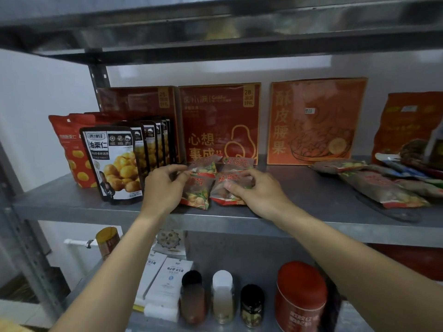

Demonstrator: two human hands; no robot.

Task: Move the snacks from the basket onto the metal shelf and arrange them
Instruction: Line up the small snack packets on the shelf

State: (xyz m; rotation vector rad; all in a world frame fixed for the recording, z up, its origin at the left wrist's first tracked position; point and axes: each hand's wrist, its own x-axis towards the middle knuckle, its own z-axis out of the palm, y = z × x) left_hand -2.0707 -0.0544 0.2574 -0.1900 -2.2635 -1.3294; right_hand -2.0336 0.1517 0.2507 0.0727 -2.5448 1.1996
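Head view, risks first:
- The four small packets [217,180] lie flat in a two-by-two block on the shelf [311,197], and the front pair is close to the front lip. A pull towards the person would likely slide one off the edge.
- The left hand [165,185] works just beside the standing row of pouches [115,164]. A knuckle or wrist bump could tip the front pouch and domino the rest.
- The packet film looks slick and puffy, so squaring one corner probably skews its neighbour. A push back would jam the rear pair against the red boxes [220,123].
- A loose heap [383,188] lies well apart on the right, not yet lined up.

Hands:
- Left hand: fingers curled, thumb and fingertips pinching the left edge of the block where the rear and front packets meet.
- Right hand [259,190]: curled over the front-right packet, thumb on its face and fingers hooked over its top edge. That makes a light pinch, not a full grip.

The basket is not in view, so what remains in it cannot be told.
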